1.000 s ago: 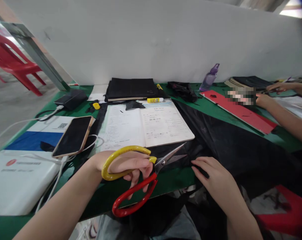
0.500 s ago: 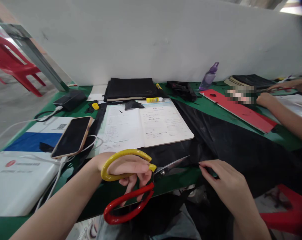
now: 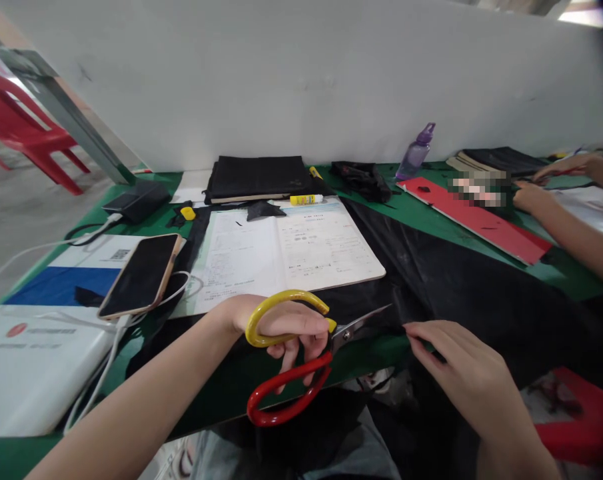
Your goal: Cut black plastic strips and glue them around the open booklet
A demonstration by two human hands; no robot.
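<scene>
My left hand (image 3: 298, 327) is closed on a pair of scissors (image 3: 281, 390) with one yellow and one red handle. Its metal blades point right, over the edge of a large black sheet (image 3: 446, 280) that looks like thin plastic or cloth. Thumb and fingers of my right hand (image 3: 461, 353) pinch that sheet's near edge, just right of the blade tips. An open book (image 3: 326, 247) with printed pages lies on the black sheet, beyond the scissors. A small black scrap (image 3: 265, 211) rests at the top of its pages.
A phone (image 3: 141, 273) with a white cable lies at left on a white and blue packet (image 3: 46, 360). Behind the book are a black-covered book (image 3: 258, 177) and a glue stick (image 3: 306, 199). A purple bottle (image 3: 415, 157), a red board (image 3: 476, 217) and another person's hands (image 3: 534, 197) are at right.
My left hand has moved right with the scissors, bringing the blades closer to my right hand. My right hand has shifted slightly right, still pinching the black sheet.
</scene>
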